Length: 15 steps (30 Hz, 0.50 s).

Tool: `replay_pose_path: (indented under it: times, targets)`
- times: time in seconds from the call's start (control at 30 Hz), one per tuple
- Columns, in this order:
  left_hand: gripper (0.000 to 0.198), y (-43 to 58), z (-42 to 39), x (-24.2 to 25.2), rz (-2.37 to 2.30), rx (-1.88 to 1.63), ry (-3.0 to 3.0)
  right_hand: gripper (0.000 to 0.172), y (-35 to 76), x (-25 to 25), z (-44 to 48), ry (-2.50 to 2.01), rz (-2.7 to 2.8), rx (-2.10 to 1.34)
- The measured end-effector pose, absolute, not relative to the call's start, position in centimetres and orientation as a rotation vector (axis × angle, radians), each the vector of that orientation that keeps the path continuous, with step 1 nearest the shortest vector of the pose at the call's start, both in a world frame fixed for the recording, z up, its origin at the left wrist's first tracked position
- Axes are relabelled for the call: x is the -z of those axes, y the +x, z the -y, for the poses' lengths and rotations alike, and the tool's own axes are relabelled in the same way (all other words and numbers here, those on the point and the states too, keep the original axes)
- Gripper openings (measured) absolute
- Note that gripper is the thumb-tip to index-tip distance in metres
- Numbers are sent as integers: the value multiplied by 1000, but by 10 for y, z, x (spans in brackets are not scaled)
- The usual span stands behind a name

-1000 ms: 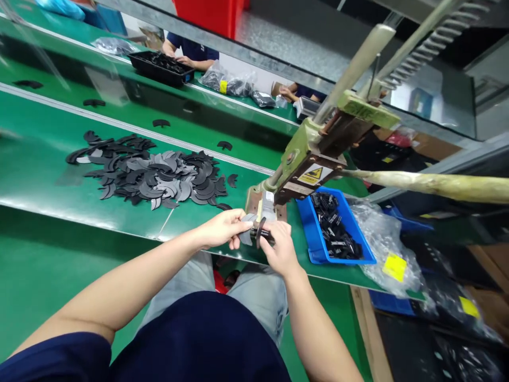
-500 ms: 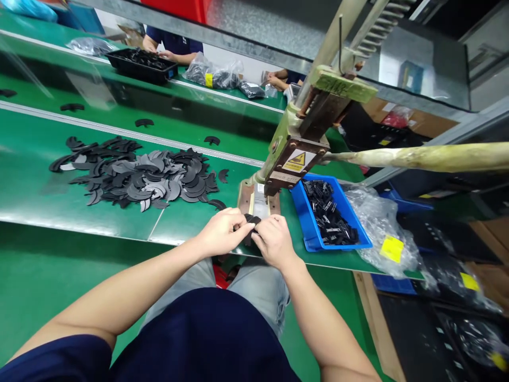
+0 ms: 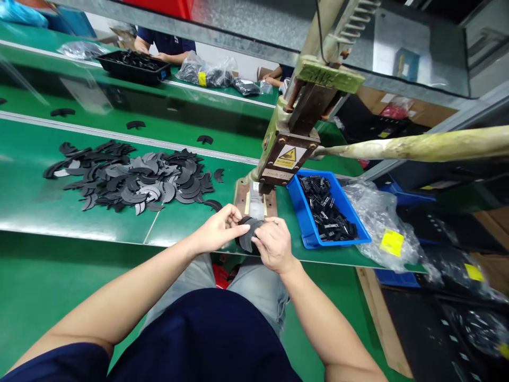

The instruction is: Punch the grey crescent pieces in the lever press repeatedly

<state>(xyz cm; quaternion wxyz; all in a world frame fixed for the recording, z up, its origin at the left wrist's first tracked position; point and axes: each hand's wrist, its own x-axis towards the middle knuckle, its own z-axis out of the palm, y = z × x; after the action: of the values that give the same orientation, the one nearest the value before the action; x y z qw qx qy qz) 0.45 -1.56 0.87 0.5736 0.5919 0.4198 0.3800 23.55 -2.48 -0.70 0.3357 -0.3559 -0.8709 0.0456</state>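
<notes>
A curved black plastic piece (image 3: 247,240) is held between my two hands, just in front of the base of a hand press (image 3: 287,154). My left hand (image 3: 223,229) pinches its left side, thumb laid across the top. On its right side my right hand (image 3: 274,241) grips with curled fingers, which hide that end. Just behind the hands lies the press's pale metal fixture (image 3: 256,206). Left of the press, a heap of similar curved black and grey pieces (image 3: 147,178) covers the green bench, with one loose piece (image 3: 213,205) close to my left hand.
A blue bin (image 3: 302,223) of small black parts stands right of the press, beside a clear plastic bag (image 3: 392,228). The press's long lever (image 3: 417,146) reaches right. Behind, a green conveyor (image 3: 167,127) carries spaced curved pieces. Co-workers' hands (image 3: 163,57) work beyond, near a black tray (image 3: 107,63).
The curved piece has turned in my hands and shows more of its broad face. My left hand has shifted slightly left. The whole view has moved a little.
</notes>
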Motion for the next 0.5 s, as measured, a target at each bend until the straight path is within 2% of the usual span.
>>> replay_pose_path:
  times: [0.1,0.23,0.33,0.5]
  targets:
    - [41,5,18,-11,-894,-786,1311,24,238,7,25,-927,2251,-230]
    - [27,4,22,-8,-946,-873,1555,35,238,4,31,-1010,2146,-454]
    - [15,1,22,-5,-867,-1020,1901,35,237,-1,35,-1138,1978,-660]
    - [24,-2,17,0,-828,-1185,2040,34,247,-9,32,-1216,1710,-966]
